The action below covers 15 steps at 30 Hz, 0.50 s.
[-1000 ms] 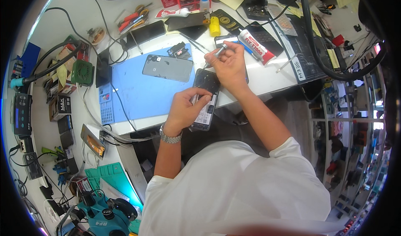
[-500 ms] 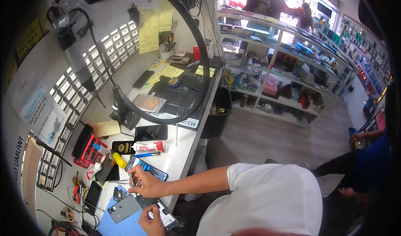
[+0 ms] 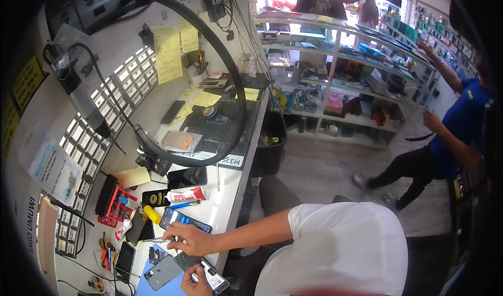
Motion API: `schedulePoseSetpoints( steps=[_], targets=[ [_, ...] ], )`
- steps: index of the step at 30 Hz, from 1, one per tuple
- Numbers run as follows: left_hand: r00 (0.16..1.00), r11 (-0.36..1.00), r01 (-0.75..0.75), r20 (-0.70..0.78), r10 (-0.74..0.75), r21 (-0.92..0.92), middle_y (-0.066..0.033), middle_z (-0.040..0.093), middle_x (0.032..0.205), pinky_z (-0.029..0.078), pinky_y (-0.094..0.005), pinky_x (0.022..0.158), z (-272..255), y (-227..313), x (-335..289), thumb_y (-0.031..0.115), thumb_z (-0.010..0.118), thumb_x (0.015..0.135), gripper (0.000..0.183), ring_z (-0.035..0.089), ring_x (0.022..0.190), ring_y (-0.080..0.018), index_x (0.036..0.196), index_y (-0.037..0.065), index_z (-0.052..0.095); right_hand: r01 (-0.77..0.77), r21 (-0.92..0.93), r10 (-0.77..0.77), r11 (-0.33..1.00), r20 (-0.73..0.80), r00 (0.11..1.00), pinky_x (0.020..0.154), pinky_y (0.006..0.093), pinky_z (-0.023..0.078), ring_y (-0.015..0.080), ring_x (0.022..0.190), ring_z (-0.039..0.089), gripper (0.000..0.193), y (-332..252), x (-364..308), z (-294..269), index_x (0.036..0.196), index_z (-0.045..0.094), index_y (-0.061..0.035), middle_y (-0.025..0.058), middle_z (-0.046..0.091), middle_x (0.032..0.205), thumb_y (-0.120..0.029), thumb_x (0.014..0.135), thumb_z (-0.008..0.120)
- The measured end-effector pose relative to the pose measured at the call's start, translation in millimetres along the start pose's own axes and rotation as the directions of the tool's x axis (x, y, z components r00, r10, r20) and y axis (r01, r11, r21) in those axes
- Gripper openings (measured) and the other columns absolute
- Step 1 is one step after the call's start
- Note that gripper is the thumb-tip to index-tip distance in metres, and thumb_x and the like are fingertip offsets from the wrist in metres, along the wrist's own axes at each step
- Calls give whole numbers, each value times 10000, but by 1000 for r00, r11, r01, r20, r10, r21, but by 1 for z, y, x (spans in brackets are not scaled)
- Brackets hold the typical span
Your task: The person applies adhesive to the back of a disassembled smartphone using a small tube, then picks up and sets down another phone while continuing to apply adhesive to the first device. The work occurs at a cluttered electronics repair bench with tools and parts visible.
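Head view: the camera has swung from the bench toward the shop floor over the last second, so the work now sits low in frame. Opened phone (image 3: 210,276) is at the bench edge, between the hands, beside the grey back panel (image 3: 163,273) on the blue mat (image 3: 174,289). Right hand (image 3: 193,239): fingers pinched on a slim tool (image 3: 176,249), mostly hidden; tip contact can't be confirmed. Left hand (image 3: 195,284): thumb and finger at the phone's edge; can't tell if clamped or just resting. Lit phone (image 3: 181,217) lies just past the right hand. Co-worker in blue (image 3: 461,120) has moved up beside the display counter (image 3: 329,68), arm raised. Hands hold about the same position over the phone; work looks undisturbed.
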<state>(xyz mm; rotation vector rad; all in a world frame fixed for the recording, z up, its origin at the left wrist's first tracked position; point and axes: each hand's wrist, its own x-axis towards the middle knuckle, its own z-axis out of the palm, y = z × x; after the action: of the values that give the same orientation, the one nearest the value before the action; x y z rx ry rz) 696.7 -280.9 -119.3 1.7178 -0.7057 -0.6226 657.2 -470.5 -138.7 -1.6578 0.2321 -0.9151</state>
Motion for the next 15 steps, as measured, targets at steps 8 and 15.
schedulePoseSetpoints(
  steps=[8, 15],
  targets=[
    [979, 995, -19, -203, -2, -102, -95, 740, 967, 547, -289, 865, -7, -23, -3, 97, 788, 988, 205, 672, 906, -139, 1069, -86, 747, 80, -180, -88, 980, -34, 996, 1046, 449, 493, 441, 1097, 559, 724, 10, -15, 7, 1595, 390, -6, 257, 477, 1246, 65, 932, 671],
    [925, 999, -14, -379, 30, 45, -98, 771, 1013, 540, -286, 866, -51, -14, -1, 135, 825, 971, 240, 665, 920, -129, 1089, -67, 771, 47, -147, -34, 988, 92, 995, 997, 381, 544, 326, 1159, 577, 967, 10, -16, 11, 1668, 171, 59, 248, 378, 1334, 181, 839, 653]
  ],
)
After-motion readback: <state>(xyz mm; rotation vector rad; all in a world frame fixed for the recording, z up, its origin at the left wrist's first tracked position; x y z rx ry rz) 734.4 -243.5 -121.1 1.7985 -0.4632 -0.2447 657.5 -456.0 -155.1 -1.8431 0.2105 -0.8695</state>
